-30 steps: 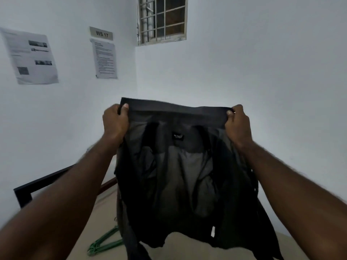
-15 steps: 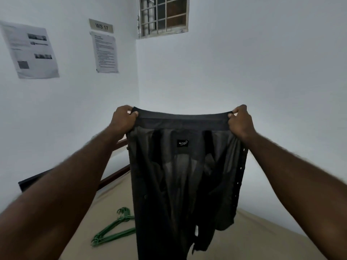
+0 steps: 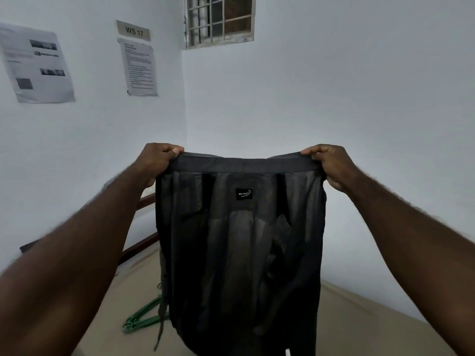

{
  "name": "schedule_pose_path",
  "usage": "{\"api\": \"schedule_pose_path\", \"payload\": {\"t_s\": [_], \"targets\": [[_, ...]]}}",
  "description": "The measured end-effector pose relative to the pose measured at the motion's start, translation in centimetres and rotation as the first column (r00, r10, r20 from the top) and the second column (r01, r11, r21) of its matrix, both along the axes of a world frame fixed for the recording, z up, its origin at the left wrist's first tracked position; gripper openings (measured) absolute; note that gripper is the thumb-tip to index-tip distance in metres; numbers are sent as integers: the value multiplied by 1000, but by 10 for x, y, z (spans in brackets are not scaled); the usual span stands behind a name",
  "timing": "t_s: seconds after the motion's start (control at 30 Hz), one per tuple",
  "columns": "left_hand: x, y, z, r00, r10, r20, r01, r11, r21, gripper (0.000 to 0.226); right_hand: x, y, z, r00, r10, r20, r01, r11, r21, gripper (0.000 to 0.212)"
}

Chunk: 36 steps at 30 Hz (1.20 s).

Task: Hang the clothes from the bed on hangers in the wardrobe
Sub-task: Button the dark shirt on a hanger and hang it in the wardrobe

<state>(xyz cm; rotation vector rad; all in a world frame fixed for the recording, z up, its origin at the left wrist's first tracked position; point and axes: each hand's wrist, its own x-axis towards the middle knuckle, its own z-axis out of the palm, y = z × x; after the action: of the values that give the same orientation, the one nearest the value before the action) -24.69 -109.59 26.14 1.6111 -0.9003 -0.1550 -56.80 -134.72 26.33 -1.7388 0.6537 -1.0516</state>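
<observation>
Two corners gripped: left hand [image 3: 156, 160] and right hand [image 3: 331, 165] stretch a dark grey fabric garment [image 3: 241, 253] by its top edge.
Thin green hangers [image 3: 140, 319] lie on the beige bed [image 3: 359, 327] below.

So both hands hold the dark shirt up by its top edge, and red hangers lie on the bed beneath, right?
Not quite. The head view shows green hangers, not red. The left hand and right hand do hold the dark shirt up.
</observation>
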Motion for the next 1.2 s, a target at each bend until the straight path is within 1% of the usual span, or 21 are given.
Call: {"api": "schedule_pose_path", "payload": {"t_s": [0.13, 0.2, 0.3, 0.37, 0.47, 0.53, 0.6, 0.63, 0.67, 0.73, 0.8, 0.83, 0.87, 0.93, 0.97, 1.0, 1.03, 1.07, 1.1, 1.13, 1.2], "targets": [[1, 4, -2, 1000, 14, 8, -13, 1000, -19, 21, -3, 8, -5, 982, 184, -45, -180, 981, 77, 15], [4, 8, -5, 1000, -9, -14, 9, 1000, -22, 15, -5, 9, -8, 964, 207, -167, -209, 978, 1, 24], [1, 17, -7, 989, -127, -79, 131, 990, 44, 13, -3, 4, -12, 929, 9, -371, -121, 952, -280, 21], [-6, 21, -8, 967, -225, -119, 240, 962, 127, 18, -1, 2, -13, 916, -116, -384, -55, 912, -407, 6], [-12, 26, -8, 916, -358, -183, 397, 874, 281, 39, 1, -7, -17, 878, -254, -406, -9, 839, -543, 9], [-7, 26, -8, 930, -365, -34, 333, 803, 494, 35, 1, -14, -16, 822, -299, -484, -55, 805, -590, 11], [-5, 21, -5, 917, -272, 291, 37, 785, 618, 26, -2, -19, -9, 791, -346, -505, -98, 742, -663, 13], [-4, 16, -3, 876, -165, 454, -129, 826, 549, 20, -1, -22, -4, 800, -382, -464, -72, 705, -705, 14], [-3, 11, 0, 838, -33, 545, -242, 873, 424, 16, -1, -23, -1, 818, -407, -405, -14, 690, -724, 15], [-9, 2, 5, 827, 125, 549, -314, 911, 266, 14, 1, -23, 0, 834, -433, -343, 64, 692, -719, 13], [-17, -3, 7, 826, 86, 558, -324, 881, 344, 16, 4, -20, -4, 754, -425, -501, -61, 714, -697, 10], [-19, -4, 5, 802, 105, 587, -361, 870, 336, 17, 4, -19, -6, 716, -427, -553, -100, 721, -686, 10], [-21, -4, 5, 742, 189, 644, -436, 865, 248, 18, 4, -19, -5, 717, -436, -544, -80, 724, -686, 10], [-28, -4, 11, 624, 419, 659, -524, 850, -44, 21, 3, -16, 3, 809, -485, -333, 109, 679, -726, 12], [-30, -7, 15, 628, 464, 625, -515, 850, -114, 21, 3, -15, 6, 815, -512, -271, 170, 658, -734, 12], [-31, -10, 17, 653, 434, 621, -494, 865, -86, 20, 5, -14, 6, 796, -518, -313, 139, 660, -738, 11], [-31, -13, 16, 657, 348, 668, -485, 874, 22, 19, 8, -12, 3, 759, -488, -431, 34, 691, -722, 8], [-32, -13, 13, 655, 266, 707, -489, 863, 128, 17, 9, -12, -2, 689, -462, -558, -58, 732, -679, 6], [-32, -12, 10, 649, 253, 717, -508, 846, 161, 17, 9, -12, -5, 643, -477, -599, -76, 739, -669, 7], [-30, -10, 9, 636, 290, 715, -525, 842, 125, 18, 7, -13, -7, 653, -494, -574, -42, 733, -679, 10], [-30, -9, 13, 640, 443, 628, -524, 849, -64, 21, 7, -16, -6, 743, -538, -398, 115, 688, -717, 14]]}}
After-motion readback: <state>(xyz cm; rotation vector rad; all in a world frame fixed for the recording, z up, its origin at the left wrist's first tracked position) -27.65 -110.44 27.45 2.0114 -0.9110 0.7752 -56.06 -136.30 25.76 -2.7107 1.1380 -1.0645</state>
